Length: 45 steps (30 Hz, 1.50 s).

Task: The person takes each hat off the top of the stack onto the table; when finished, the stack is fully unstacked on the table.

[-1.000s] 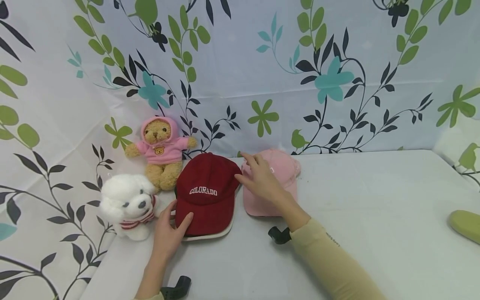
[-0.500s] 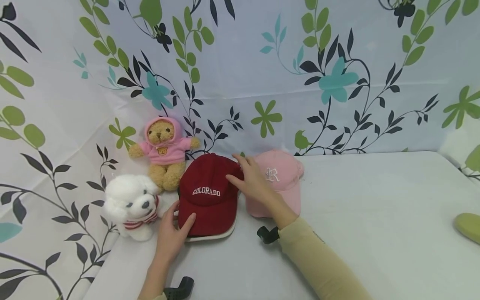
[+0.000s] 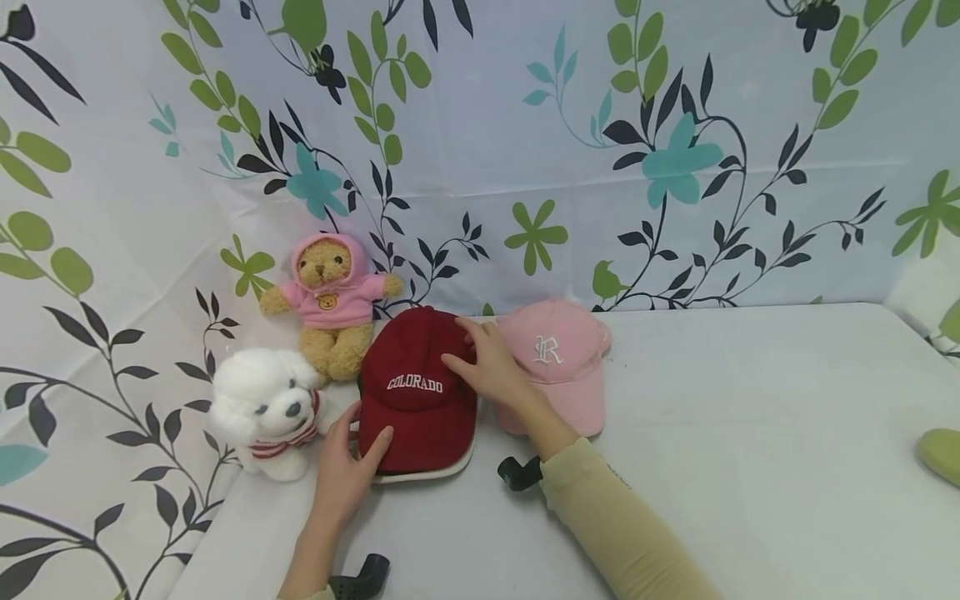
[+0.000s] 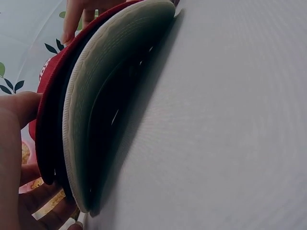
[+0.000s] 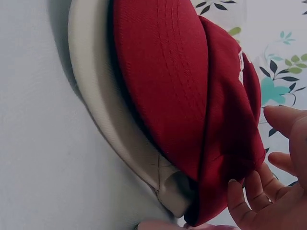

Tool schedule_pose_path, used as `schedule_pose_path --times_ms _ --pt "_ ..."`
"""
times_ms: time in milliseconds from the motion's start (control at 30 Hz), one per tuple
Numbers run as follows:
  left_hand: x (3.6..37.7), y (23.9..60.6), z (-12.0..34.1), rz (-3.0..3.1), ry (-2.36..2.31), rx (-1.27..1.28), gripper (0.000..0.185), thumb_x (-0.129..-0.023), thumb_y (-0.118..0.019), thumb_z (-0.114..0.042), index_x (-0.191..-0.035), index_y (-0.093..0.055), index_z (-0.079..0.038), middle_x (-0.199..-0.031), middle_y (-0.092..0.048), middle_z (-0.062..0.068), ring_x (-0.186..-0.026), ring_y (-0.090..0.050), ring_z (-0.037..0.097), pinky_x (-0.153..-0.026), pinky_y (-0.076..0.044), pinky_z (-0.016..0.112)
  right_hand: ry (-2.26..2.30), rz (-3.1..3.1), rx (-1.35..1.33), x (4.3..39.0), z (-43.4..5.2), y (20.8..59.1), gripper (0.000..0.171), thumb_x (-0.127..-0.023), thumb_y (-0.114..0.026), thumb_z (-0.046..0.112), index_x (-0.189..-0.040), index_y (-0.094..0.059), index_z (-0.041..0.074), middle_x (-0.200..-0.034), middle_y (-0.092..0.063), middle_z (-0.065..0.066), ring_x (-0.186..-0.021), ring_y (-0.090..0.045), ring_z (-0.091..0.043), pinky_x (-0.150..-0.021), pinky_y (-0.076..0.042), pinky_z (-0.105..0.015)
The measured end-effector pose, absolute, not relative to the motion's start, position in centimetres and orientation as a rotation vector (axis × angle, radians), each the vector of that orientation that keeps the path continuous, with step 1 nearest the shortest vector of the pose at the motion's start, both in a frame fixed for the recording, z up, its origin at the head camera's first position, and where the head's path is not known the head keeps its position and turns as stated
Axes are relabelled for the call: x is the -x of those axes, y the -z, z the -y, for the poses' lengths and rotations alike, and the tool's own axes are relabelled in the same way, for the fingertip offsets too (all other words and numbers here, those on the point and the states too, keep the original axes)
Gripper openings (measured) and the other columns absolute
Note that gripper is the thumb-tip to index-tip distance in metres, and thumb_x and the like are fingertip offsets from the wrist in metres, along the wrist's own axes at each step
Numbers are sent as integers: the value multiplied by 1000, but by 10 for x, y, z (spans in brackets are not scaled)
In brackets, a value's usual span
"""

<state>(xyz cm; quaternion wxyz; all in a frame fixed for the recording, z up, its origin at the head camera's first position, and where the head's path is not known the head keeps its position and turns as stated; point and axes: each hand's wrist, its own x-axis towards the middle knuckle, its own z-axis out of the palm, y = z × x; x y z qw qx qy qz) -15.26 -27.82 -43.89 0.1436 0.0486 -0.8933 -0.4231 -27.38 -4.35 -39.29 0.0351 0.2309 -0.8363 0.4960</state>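
Observation:
A red baseball cap [image 3: 420, 383] lettered COLORADO sits on a cream cap [image 5: 98, 91], with a dark layer between their brims. At the red brim's left edge, my left hand [image 3: 345, 467] has its thumb on top and its fingers curled round the stack's side, as the left wrist view shows. My right hand [image 3: 495, 367] is at the right of the red crown, fingertips touching its side and thumb held off the cloth. Right of that hand lies a pink cap [image 3: 558, 354] with a white letter R, partly covered by the hand.
A white plush dog [image 3: 266, 408] sits left of the stack. Behind it is a teddy bear [image 3: 330, 304] in a pink hoodie, against the leaf-patterned cloth [image 3: 465, 108]. A green object [image 3: 941, 454] lies at the white table's [image 3: 712, 467] far right.
My right hand has moved left from over the pink cap to the red cap's right side, uncovering the letter R. The left hand stays at the red brim. The camera view has shifted slightly.

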Motion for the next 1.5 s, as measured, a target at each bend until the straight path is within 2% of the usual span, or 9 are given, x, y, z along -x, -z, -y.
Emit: schedule_pose_path --times_ms 267,633,967,1233,1500 --pt "153 438 278 2592 1232 -154 72 -97 -68 -35 -152 -37 -1 -142 -46 21 -116 -50 32 -96 -41 49 -1522 2610 -669 275 43 397 64 -96 -69 28 -150 -44 4 -123 -51 -15 -115 -52 -26 -98 -47 -41" --pt "150 437 277 2567 1209 -135 71 -95 -71 -33 -150 -43 1 -141 -47 21 -114 -50 31 -95 -42 48 -1563 2607 -720 274 43 401 62 -96 -68 24 -149 -45 0 -122 -52 -18 -112 -53 -28 -98 -46 -42" --pt "150 438 277 2468 1142 -103 66 -90 -76 -25 -146 -50 0 -130 -54 16 -89 -47 18 -79 -41 31 -1646 2501 -826 275 41 397 57 -97 -64 8 -149 -44 -1 -121 -52 -18 -108 -58 -29 -95 -49 -40" --pt "150 439 276 2385 1159 -52 65 -86 -79 -17 -143 -53 2 -126 -55 18 -82 -49 14 -73 -40 18 -1624 2459 -837 271 38 392 52 -98 -63 5 -146 -48 -2 -114 -53 -15 -101 -56 -27 -90 -49 -37" --pt "151 437 275 2314 1192 -23 64 -85 -80 -12 -142 -54 3 -127 -56 17 -79 -50 10 -70 -41 14 -1623 2444 -881 269 37 383 52 -99 -62 5 -148 -46 -3 -118 -52 -17 -105 -56 -28 -92 -49 -36"
